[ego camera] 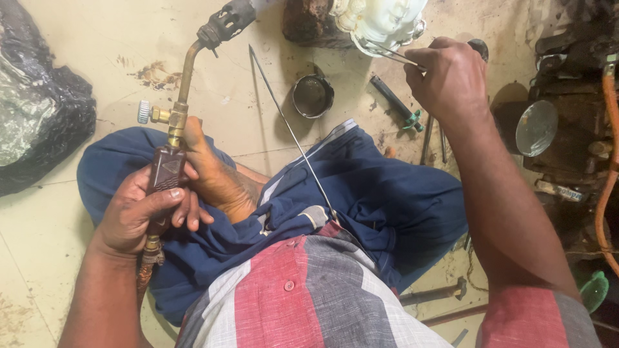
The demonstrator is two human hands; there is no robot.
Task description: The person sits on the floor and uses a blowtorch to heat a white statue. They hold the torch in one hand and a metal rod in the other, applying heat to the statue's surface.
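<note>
My left hand (pixel 145 216) grips the dark handle of a brass gas torch (pixel 175 122), whose curved neck rises to a black nozzle at the top. My right hand (pixel 451 77) holds thin metal tweezers (pixel 393 55) against a white ornate metal piece (pixel 380 19) at the top. That piece leans by a dark rough block (pixel 306 22). A long thin metal rod (pixel 290 132) slants from the floor down to my lap. I sit cross-legged in blue cloth, my bare foot beside the torch.
A small round metal cup (pixel 313 96) stands on the floor. A green-ended tool (pixel 394 102) and thin rods lie near my right hand. A black plastic bag (pixel 39 109) fills the left. Dark machinery with an orange hose (pixel 609 161) and a round lens stands at right.
</note>
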